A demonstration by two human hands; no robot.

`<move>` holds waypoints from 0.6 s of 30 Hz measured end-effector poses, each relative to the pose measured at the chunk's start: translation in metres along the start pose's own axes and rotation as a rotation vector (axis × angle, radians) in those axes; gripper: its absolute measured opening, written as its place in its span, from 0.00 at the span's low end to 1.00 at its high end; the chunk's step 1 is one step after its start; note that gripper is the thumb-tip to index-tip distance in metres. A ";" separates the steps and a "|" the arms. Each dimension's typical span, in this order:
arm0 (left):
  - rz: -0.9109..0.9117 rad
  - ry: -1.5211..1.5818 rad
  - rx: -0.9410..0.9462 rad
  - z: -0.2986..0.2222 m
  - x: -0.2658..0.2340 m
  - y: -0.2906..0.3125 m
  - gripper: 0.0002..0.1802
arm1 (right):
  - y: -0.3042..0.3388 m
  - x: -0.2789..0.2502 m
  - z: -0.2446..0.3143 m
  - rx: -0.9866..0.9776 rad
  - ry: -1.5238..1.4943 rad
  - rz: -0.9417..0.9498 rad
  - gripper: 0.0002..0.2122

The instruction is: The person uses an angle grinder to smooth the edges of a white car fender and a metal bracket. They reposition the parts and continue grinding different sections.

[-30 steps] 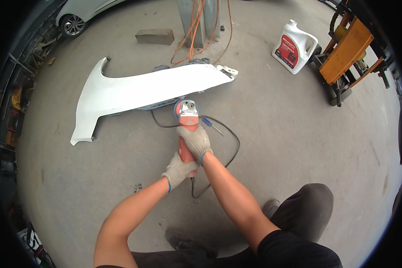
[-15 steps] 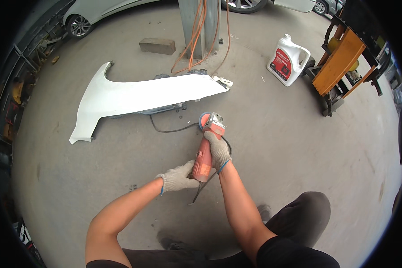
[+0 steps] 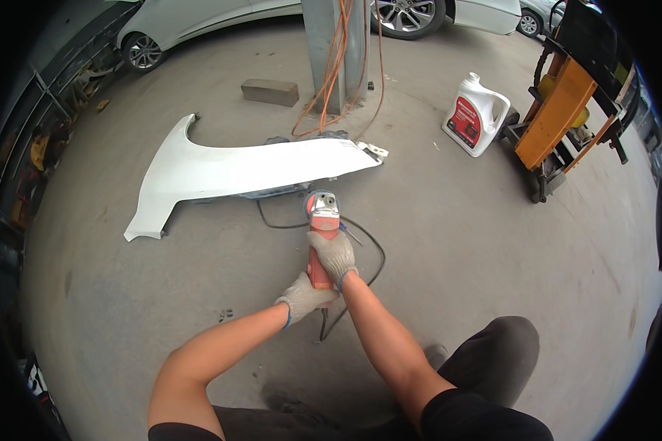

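Observation:
Both my hands, in pale knitted work gloves, grip a red angle grinder (image 3: pixel 325 222). My right hand (image 3: pixel 334 253) wraps round the body just behind the metal gear head. Lower down, my left hand (image 3: pixel 306 295) holds the rear end. The disc, reddish with a bluish rim, shows at the left of the head, which points away from me. A black power cord (image 3: pixel 379 246) loops on the right and under the tool. Just beyond the head lies a white car fender (image 3: pixel 228 169), flat across dark parts that it mostly hides; the grinder looks apart from it.
A grey post (image 3: pixel 331 59) hung with orange cables stands beyond the fender, beside a rectangular block (image 3: pixel 270 92). To the right are a white jug (image 3: pixel 477 117) with a red label and an orange wheeled stand (image 3: pixel 555 114). A white car (image 3: pixel 198 22) is parked at the back.
The grinder has swung left and now points more straight ahead, its head nearer the fender's lower edge. Both hands keep their hold. The whole view has shifted slightly, showing more of the background.

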State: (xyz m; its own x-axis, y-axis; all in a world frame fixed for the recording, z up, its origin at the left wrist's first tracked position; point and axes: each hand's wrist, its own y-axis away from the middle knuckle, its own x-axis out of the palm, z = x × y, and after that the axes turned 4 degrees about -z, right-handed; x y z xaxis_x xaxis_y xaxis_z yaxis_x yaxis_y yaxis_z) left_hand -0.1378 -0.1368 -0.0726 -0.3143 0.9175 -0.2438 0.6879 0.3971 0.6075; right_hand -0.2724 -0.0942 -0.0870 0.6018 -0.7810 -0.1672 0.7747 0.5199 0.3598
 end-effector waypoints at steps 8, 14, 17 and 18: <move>-0.125 0.115 0.045 0.041 -0.017 -0.036 0.31 | -0.027 0.039 -0.006 -0.024 0.182 -0.072 0.29; -0.106 0.158 0.104 0.042 -0.017 -0.042 0.27 | -0.031 0.043 -0.009 -0.075 0.233 -0.078 0.29; -0.073 0.185 0.107 0.030 -0.015 -0.040 0.27 | -0.035 0.040 -0.011 -0.052 0.162 -0.052 0.28; -0.077 0.199 0.096 0.030 -0.017 -0.037 0.27 | -0.032 0.041 -0.007 -0.026 0.169 -0.021 0.30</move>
State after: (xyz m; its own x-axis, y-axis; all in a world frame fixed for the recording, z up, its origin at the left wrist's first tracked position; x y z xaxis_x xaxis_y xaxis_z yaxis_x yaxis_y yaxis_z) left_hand -0.1386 -0.1659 -0.1133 -0.4848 0.8654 -0.1270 0.7128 0.4750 0.5160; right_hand -0.2715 -0.1406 -0.1116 0.6078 -0.7235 -0.3273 0.7909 0.5146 0.3312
